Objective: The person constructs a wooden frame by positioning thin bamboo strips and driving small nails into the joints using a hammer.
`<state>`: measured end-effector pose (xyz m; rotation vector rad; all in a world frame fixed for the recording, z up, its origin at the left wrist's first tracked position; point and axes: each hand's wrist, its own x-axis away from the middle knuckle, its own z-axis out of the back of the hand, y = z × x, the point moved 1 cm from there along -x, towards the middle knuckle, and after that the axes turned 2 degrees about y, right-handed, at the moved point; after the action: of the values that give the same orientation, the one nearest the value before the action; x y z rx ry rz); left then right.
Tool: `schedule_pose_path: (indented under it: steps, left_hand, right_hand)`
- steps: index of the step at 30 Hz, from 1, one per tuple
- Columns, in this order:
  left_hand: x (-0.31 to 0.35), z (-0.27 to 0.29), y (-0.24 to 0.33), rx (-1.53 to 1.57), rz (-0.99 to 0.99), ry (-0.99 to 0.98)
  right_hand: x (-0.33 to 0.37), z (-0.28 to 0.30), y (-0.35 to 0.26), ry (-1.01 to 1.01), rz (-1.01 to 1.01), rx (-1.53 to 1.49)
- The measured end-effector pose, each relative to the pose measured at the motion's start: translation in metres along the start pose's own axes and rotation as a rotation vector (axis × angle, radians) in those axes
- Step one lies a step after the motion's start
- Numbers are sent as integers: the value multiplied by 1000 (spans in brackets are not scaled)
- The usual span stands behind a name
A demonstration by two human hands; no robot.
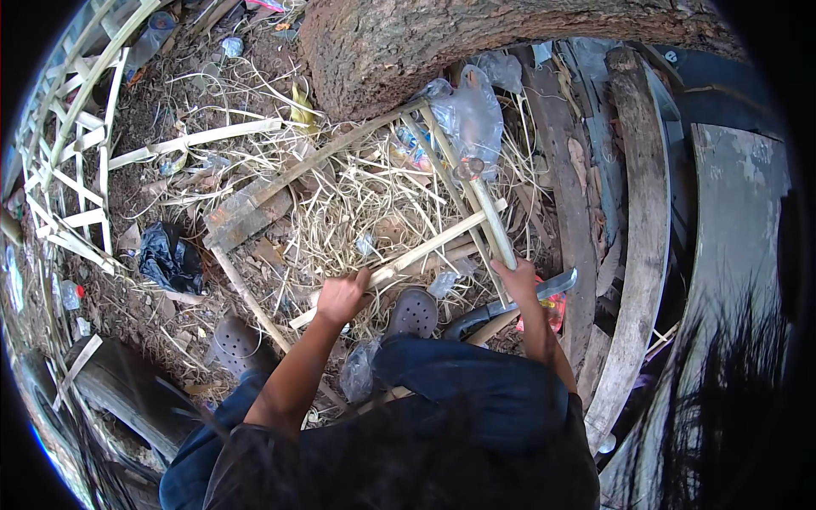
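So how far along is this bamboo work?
Seemingly done: a woven bamboo lattice stands at the left, and shavings cover the ground. In hand: the left hand grips a flat split strip; the right hand holds a bamboo pole, a big knife beside it. Left, apparently: loose strips still unwoven.

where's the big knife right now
In the head view the big knife lies low on the right, just under the right hand that grips a bamboo pole, beside the grey clog.
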<state>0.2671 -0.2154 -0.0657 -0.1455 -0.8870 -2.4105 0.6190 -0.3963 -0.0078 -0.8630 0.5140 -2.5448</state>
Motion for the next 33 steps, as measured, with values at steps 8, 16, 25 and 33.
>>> schedule_pose_path:
  steps: [8, 16, 25, 33]
  left_hand:
    - [-2, 14, 4, -32, -36, -8]
    - [11, 32, 11, -43, 163, 15]
    - [135, 104, -2, -161, 123, 3]
    - [212, 141, -33, 145, 107, 437]
  right_hand:
    - [34, -9, 18, -27, -131, -106]
    - [51, -20, 16, -2, -49, -73]
    - [117, -13, 21, 83, -12, -113]
    - [134, 4, 26, 221, 84, 39]
